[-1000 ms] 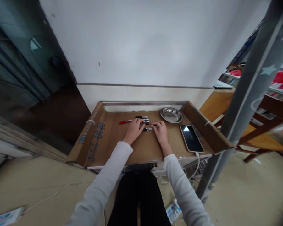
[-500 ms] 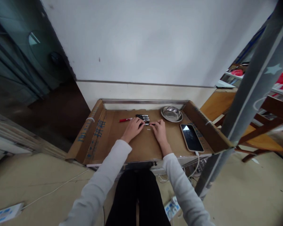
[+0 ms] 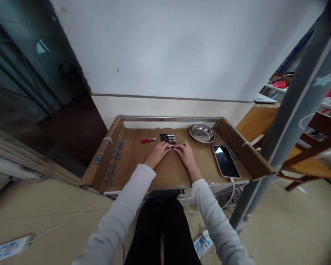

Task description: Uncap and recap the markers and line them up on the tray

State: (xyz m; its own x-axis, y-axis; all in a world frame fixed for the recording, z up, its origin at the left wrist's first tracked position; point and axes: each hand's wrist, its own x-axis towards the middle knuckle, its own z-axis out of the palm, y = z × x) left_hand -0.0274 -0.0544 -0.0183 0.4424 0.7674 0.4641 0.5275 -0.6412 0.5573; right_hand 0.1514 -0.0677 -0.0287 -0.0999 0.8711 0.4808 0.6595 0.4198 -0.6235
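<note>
Between my two hands is a small black marker (image 3: 172, 145), mostly hidden by the fingers. My left hand (image 3: 158, 154) is closed on its left end, and my right hand (image 3: 185, 154) pinches its right end. Just beyond the fingers, several black markers (image 3: 167, 137) with silvery-white parts lie side by side in a row. To their left rests a red marker (image 3: 148, 140) with a pale end, apart from both hands.
A shallow metal bowl (image 3: 202, 133) stands at the back right of the cardboard-lined tray (image 3: 135, 173). In front of it lies a phone (image 3: 225, 162) with a white cable (image 3: 232, 191). Folded cardboard walls bound both sides; a grey post (image 3: 276, 143) rises at right.
My hands have drawn closer together, covering more of the marker. A small pale piece seen below the fingers before is out of sight now. The whole view has shifted slightly.
</note>
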